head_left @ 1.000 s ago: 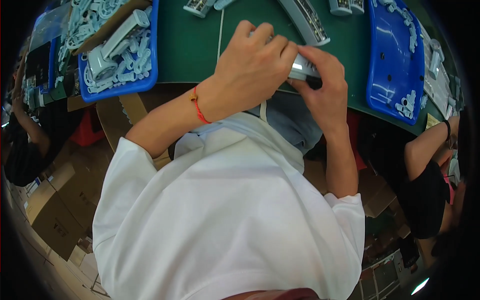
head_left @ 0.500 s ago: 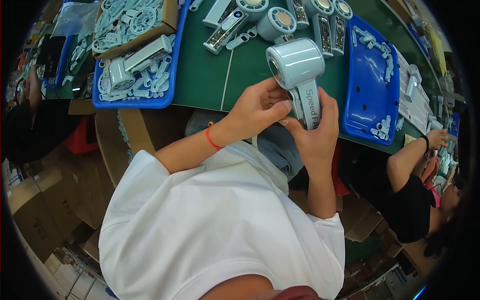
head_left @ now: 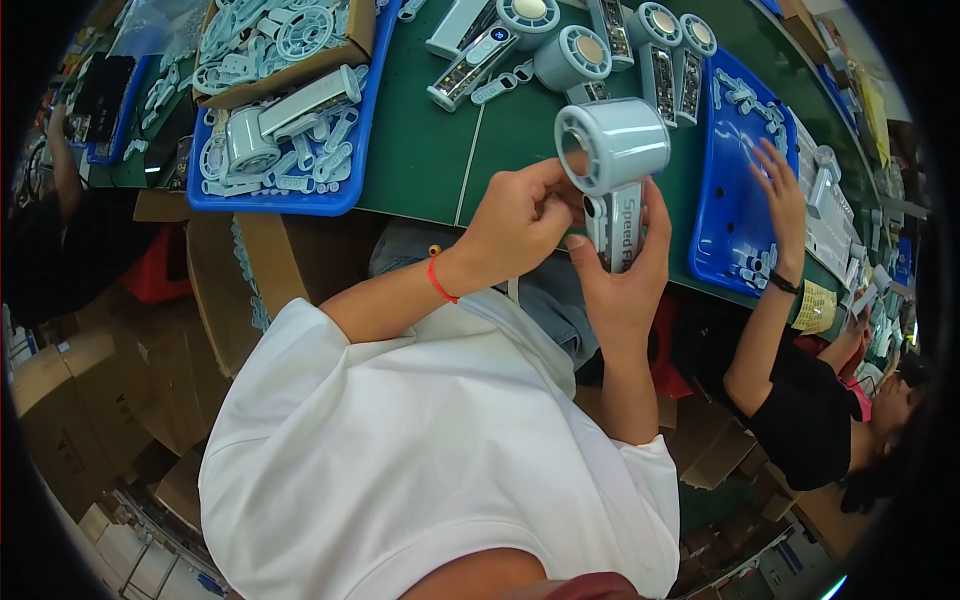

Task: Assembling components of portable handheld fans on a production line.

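Note:
A pale blue handheld fan [head_left: 622,150], with a round drum head on a flat handle, is held upright above the near edge of the table. My right hand [head_left: 625,285] wraps the handle from the right, thumb on its left side. My left hand [head_left: 525,218] is closed with curled fingers against the left side of the fan, just under its head; whether a small part sits in those fingers is hidden. Beyond the fan, several similar fan bodies [head_left: 573,57] lie on the green table, some with their handles uncovered and inner parts showing.
At the left, a blue tray [head_left: 355,190] holds pale plastic parts and a cardboard box [head_left: 362,30] of more. Another blue tray [head_left: 715,245] with small parts stands right of the fan. Over it reaches a co-worker's hand [head_left: 782,195]. An opened carton [head_left: 215,270] stands below the left table edge.
The fan and both hands have shifted slightly right in view, and my left fingers have curled in closer. The co-worker's arm has swung in over the right tray.

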`<state>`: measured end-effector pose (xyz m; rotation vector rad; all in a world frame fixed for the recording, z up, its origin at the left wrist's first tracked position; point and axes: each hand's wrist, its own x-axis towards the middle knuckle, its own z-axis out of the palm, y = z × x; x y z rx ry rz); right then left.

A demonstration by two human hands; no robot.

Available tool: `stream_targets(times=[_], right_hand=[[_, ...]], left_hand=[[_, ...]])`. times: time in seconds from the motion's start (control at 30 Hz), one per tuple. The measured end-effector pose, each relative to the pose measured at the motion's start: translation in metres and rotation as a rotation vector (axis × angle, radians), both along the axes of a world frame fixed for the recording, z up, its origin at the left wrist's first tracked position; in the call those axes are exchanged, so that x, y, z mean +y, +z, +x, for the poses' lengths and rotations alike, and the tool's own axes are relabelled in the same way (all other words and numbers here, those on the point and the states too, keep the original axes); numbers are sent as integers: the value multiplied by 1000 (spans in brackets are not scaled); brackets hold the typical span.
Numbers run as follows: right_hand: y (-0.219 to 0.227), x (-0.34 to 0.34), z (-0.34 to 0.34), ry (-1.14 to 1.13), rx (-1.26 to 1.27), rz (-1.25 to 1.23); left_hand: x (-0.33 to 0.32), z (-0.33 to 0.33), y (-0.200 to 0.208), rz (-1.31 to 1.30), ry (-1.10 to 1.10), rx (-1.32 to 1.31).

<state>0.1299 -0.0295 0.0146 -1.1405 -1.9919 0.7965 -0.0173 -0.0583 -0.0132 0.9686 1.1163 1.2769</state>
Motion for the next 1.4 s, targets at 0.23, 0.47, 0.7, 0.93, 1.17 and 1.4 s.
stream_targets(times=[0.23, 0.47, 0.7, 0.93, 1.17, 1.4], right_hand=[[-12, 7, 5, 223, 456, -494], [1, 27, 7, 155, 211, -370], [7, 31, -4, -16, 13, -284], [-3, 29, -5, -31, -72, 20], [-20, 36, -21, -117, 189, 60], [-18, 36, -16, -55, 144, -6]], left_hand=[[-5, 7, -4, 46, -227, -161], [2, -3, 7, -27, -190, 122], [5, -1, 6, -23, -188, 126], [4, 6, 5, 50, -49, 311], [2, 15, 17, 74, 89, 321], [5, 17, 12, 119, 147, 440]])
